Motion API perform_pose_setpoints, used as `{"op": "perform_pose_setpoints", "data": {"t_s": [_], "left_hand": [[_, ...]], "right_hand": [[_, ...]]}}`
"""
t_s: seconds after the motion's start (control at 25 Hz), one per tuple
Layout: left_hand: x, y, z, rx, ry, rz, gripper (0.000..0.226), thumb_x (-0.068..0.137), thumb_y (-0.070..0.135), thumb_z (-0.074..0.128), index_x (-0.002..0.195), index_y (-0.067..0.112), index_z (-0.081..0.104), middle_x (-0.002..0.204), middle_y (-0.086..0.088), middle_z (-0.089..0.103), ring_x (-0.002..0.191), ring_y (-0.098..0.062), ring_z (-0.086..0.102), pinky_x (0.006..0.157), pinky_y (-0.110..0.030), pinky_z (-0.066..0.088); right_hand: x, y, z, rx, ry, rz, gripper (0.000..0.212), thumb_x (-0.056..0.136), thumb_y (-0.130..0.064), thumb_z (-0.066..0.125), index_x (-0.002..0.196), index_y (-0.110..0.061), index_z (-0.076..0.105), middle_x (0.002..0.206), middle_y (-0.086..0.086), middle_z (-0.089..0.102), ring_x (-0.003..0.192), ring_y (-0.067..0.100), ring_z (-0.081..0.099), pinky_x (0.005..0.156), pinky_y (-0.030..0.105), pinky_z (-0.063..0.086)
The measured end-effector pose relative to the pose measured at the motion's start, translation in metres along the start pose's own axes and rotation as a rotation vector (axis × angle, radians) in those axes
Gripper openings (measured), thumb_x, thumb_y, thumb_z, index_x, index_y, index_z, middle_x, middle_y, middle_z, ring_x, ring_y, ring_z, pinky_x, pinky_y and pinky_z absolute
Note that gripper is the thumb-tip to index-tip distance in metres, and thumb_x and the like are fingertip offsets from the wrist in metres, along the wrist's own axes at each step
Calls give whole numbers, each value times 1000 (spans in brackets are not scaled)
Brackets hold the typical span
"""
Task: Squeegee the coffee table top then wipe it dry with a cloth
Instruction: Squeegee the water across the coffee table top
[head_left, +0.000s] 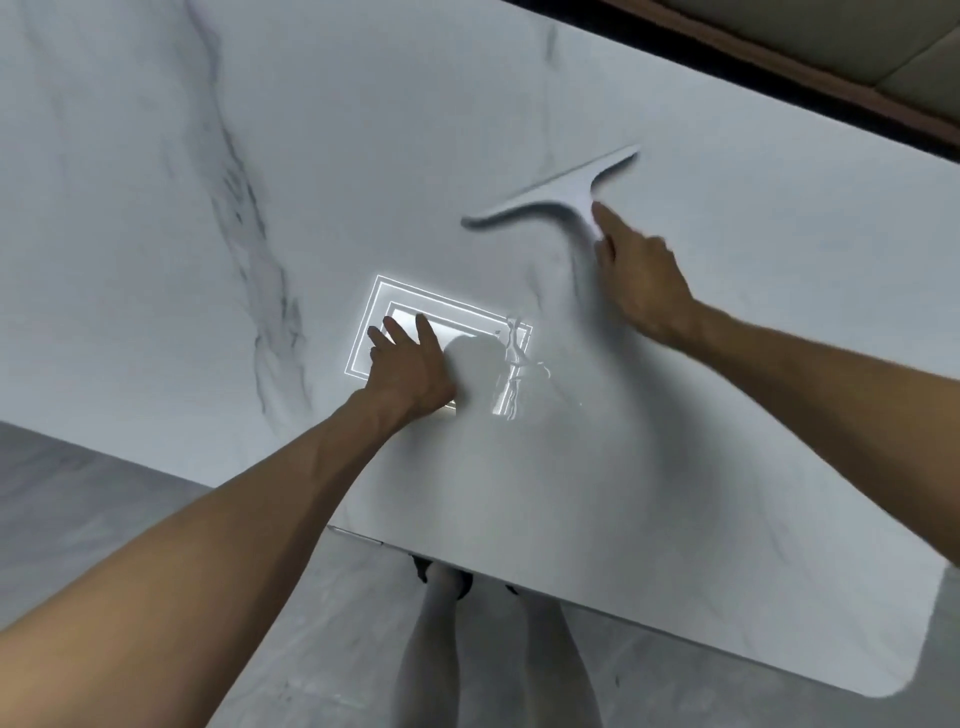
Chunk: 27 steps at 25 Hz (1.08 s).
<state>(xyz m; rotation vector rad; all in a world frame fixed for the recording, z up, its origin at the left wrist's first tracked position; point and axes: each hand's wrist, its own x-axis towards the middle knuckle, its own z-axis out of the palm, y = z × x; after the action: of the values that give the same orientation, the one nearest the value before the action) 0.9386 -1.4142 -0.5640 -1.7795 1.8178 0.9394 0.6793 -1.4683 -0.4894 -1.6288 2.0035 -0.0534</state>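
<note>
A pale grey squeegee lies with its blade on the white marble coffee table top, right of centre. My right hand is shut on the squeegee handle, forefinger stretched along it toward the blade. Flat on the table to the left rests my left hand, fingers spread and holding nothing. It partly covers the bright reflection of a ceiling light. Wet streaks glint beside that reflection. No cloth is in view.
The table's near edge runs from lower left to a rounded corner at lower right. My legs stand on grey floor below it. A dark strip and a beige cushion lie beyond the far right edge.
</note>
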Motion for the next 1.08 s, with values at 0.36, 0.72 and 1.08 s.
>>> {"op": "perform_pose_setpoints", "data": {"t_s": [0.36,0.72,1.08], "left_hand": [[-43,25,-30,119,30,-50,71,93,24,48,149,0,12,151,-32,16,135,-51,23,109,-52,31],[-124,-36,-1,-173,295,-59,38,86,3,47,123,7,54,111,-11,66,100,-34,61,81,-41,50],[-157,-97,28,-402,469,-488,29,96,18,39,103,9,66,110,-13,68,101,-33,60,81,-38,48]], "right_hand": [[-140,133,-24,-362,-289,-263,52,102,-31,30,150,-47,18,82,-5,54,67,23,55,59,33,40],[-135,98,-36,-358,-265,-431,47,98,-54,22,141,-42,35,114,-11,68,97,24,66,71,34,45],[-140,-82,110,-335,-411,-849,43,103,-44,32,145,-35,38,101,3,68,95,29,63,78,37,49]]}}
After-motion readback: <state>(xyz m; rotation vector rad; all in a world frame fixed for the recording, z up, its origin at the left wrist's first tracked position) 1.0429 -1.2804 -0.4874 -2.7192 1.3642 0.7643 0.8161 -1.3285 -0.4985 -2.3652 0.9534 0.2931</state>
